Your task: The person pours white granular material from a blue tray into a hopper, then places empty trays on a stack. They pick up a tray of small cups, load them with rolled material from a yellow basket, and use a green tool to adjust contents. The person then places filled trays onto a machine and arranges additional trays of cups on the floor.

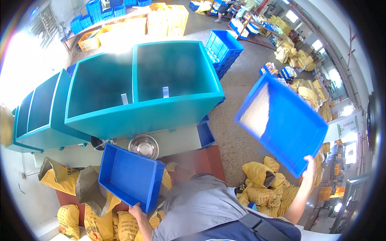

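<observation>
My right hand (pixel 309 168) grips the near corner of a large blue crate (pixel 295 120), which is held up tilted to the right. Pale granular material (pixel 258 114) lies heaped against the crate's far-left wall. Lower left, my left hand (pixel 136 211) is closed on the near rim of a smaller blue bin (pixel 130 174). Nothing shows inside that bin; it tips toward me above open yellow sacks (pixel 90 188). In front of me stands a teal double-compartment hopper (pixel 144 116), and a shiny steel bowl (pixel 143 146) rests just below it.
More teal hoppers (pixel 38 116) continue to the left. Stacked blue crates (pixel 225 50) stand beyond the hopper's right end. Filled yellow sacks (pixel 261 188) pile up at lower right, with others (pixel 68 221) at lower left. Yellow crates (pixel 169 20) sit at the back.
</observation>
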A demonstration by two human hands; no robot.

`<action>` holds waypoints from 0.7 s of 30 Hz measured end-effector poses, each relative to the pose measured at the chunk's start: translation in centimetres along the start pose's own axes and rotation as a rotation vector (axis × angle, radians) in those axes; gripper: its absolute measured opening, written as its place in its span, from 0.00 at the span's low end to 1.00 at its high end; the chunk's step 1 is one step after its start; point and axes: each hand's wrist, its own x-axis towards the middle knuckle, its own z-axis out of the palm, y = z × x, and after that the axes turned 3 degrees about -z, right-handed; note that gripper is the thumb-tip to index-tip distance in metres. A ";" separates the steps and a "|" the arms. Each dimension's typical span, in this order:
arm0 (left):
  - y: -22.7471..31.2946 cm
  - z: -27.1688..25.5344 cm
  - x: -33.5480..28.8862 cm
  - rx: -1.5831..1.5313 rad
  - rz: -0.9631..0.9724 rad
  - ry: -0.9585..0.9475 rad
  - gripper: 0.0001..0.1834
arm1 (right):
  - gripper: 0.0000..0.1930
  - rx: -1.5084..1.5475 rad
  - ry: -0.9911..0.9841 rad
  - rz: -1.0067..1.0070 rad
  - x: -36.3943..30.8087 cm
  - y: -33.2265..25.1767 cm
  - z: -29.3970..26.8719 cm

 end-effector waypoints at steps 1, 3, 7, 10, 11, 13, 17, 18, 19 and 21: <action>0.2 0.0 -0.2 0.011 0.033 -0.012 0.27 | 0.27 0.026 0.005 -0.115 0.3 -2.1 0.5; 0.3 -0.2 -0.4 0.022 0.083 -0.041 0.28 | 0.28 0.124 -0.019 -0.235 1.2 -6.5 2.6; -0.2 -0.9 -1.0 0.022 0.107 -0.088 0.28 | 0.32 0.250 -0.182 -0.474 1.5 -15.1 10.3; -0.9 -1.4 -2.2 -0.014 0.113 -0.092 0.28 | 0.22 0.219 -0.168 -0.617 -0.3 -20.2 16.9; -1.2 -1.6 -2.7 -0.036 0.121 -0.094 0.28 | 0.19 0.196 -0.168 -0.657 -1.1 -21.4 19.4; -1.7 -2.0 -3.8 -0.030 0.096 -0.070 0.28 | 0.17 0.155 -0.204 -0.856 -2.9 -23.1 24.3; -2.9 -3.1 -6.1 -0.067 0.079 -0.014 0.28 | 0.13 0.067 -0.090 -1.127 -6.0 -24.3 32.5; -3.2 -3.5 -6.6 -0.078 0.078 0.010 0.28 | 0.14 -0.019 -0.031 -1.149 -6.6 -24.4 34.0; -3.5 -3.8 -7.1 -0.085 0.077 0.034 0.28 | 0.16 -0.094 0.064 -1.239 -7.2 -24.5 35.3; -4.2 -4.5 -8.0 -0.085 0.074 0.081 0.29 | 0.18 -0.110 0.061 -1.357 -8.3 -24.1 36.8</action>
